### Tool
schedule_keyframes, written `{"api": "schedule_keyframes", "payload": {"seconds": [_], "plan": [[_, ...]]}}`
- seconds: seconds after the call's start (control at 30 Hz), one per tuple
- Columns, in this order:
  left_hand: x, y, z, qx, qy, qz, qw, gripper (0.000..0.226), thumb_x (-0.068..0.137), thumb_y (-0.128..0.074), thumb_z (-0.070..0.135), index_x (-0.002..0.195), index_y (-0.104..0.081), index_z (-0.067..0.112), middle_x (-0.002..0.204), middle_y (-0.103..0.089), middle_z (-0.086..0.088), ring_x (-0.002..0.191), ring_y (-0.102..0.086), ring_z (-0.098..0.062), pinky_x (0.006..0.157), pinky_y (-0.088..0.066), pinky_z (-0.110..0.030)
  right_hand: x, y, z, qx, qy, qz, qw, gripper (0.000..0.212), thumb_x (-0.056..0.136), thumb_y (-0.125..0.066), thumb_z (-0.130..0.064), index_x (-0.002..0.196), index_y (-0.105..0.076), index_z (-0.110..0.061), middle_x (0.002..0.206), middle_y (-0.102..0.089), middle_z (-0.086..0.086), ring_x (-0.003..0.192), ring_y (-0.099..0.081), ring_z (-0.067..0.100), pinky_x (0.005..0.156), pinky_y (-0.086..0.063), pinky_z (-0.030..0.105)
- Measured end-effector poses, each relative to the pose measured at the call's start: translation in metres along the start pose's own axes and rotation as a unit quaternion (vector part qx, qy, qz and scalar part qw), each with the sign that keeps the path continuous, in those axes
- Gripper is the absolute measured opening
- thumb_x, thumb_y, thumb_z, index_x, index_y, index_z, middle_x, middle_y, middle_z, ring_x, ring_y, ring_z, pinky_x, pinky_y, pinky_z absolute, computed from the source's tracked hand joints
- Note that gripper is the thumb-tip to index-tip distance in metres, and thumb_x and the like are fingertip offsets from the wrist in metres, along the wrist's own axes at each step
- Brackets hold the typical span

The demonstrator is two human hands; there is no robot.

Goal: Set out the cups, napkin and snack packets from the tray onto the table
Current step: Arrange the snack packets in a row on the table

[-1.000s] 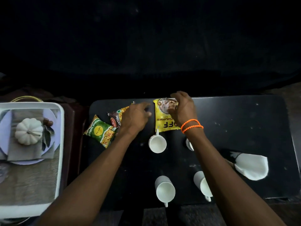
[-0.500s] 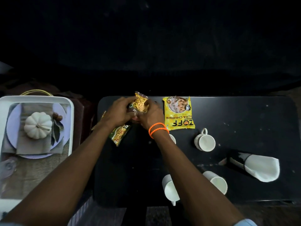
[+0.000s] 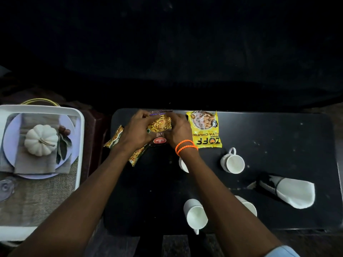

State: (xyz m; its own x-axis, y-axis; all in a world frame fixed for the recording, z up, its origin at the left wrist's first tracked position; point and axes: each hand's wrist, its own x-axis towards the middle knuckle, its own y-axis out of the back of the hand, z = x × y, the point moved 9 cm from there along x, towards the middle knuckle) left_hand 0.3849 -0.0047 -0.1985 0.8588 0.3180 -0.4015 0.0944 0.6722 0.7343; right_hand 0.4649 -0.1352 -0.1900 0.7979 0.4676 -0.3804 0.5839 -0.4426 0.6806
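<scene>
Both hands hold one snack packet at the far edge of the black bench (image 3: pixel 278 145): the left hand (image 3: pixel 136 131) grips its left side, the right hand (image 3: pixel 178 132) grips its right side, fingers curled over the wrapper. This brown packet (image 3: pixel 160 125) shows a mixed snack and a red oval logo. Two orange bands (image 3: pixel 184 146) ring the right wrist.

Three packets are on the bench in all. A yellow packet (image 3: pixel 205 129) lies flat just right of the right hand. A green packet (image 3: pixel 117 139) lies partly under the left hand and forearm.

Four white cups show. One cup (image 3: pixel 233 162) stands right of the right forearm, one (image 3: pixel 195 214) lies on its side near the front edge, and two are partly hidden by the right arm, one (image 3: pixel 182 164) near the wrist and one (image 3: pixel 247 205) near the front.

One white napkin (image 3: pixel 295 192), rolled into a cone, lies at the right end.

The white tray (image 3: pixel 79 145) sits left of the bench, holding a plate (image 3: pixel 11 134), a grey cloth (image 3: pixel 33 164) and a white pumpkin (image 3: pixel 40 140)
</scene>
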Motion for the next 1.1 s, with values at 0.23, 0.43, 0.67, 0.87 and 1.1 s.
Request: {"api": "schedule_keyframes", "payload": {"seconds": [0.23,0.43,0.67,0.87,1.1], "plan": [[0.002,0.0,0.003,0.002,0.01,-0.017,1.0,0.073,0.088,-0.083,0.03,0.154,-0.053,0.029,0.158,-0.043,-0.009,0.143,-0.044,-0.032,0.112,-0.047,-0.051,0.0,0.007,-0.002,0.019,-0.021,-0.038,0.999,0.058,0.08,-0.082,-0.01,0.135,-0.063,-0.013,0.125,-0.07,0.019,0.114,-0.067,0.033,0.097,-0.057,0.045],[0.002,0.005,0.028,0.061,-0.036,-0.003,0.997,0.082,0.081,-0.087,0.043,0.155,-0.051,0.033,0.167,-0.037,-0.006,0.153,-0.032,-0.031,0.119,-0.038,-0.049,0.02,0.093,0.047,-0.205,-0.041,0.068,0.976,0.052,0.085,-0.067,-0.006,0.132,-0.065,-0.027,0.13,-0.061,0.013,0.12,-0.055,0.037,0.097,-0.054,0.043],[0.003,-0.014,0.03,0.112,-0.042,-0.034,0.992,0.086,0.084,-0.086,0.036,0.159,-0.044,0.032,0.168,-0.038,-0.006,0.154,-0.03,-0.03,0.123,-0.035,-0.05,0.011,0.071,0.074,-0.24,-0.028,-0.026,0.97,0.065,0.08,-0.07,0.005,0.136,-0.06,-0.026,0.142,-0.051,0.014,0.132,-0.04,0.038,0.102,-0.049,0.044],[-0.032,0.019,-0.012,-0.107,0.054,0.107,0.987,0.074,0.092,-0.076,0.048,0.156,-0.05,0.022,0.159,-0.048,-0.01,0.147,-0.04,-0.028,0.114,-0.034,-0.037,0.006,0.085,0.05,-0.195,-0.013,0.051,0.979,0.058,0.081,-0.072,-0.001,0.135,-0.062,-0.019,0.133,-0.057,0.019,0.126,-0.048,0.042,0.101,-0.049,0.046],[-0.126,0.013,-0.082,-0.141,0.326,0.247,0.901,0.043,0.094,-0.073,0.029,0.123,-0.063,0.0,0.131,-0.06,-0.026,0.13,-0.051,-0.045,0.108,-0.033,-0.042,-0.033,-0.009,-0.072,-0.057,0.183,-0.041,0.981,0.022,0.091,-0.059,0.001,0.107,-0.074,-0.002,0.106,-0.072,0.021,0.101,-0.066,0.039,0.083,-0.054,0.045]]}}
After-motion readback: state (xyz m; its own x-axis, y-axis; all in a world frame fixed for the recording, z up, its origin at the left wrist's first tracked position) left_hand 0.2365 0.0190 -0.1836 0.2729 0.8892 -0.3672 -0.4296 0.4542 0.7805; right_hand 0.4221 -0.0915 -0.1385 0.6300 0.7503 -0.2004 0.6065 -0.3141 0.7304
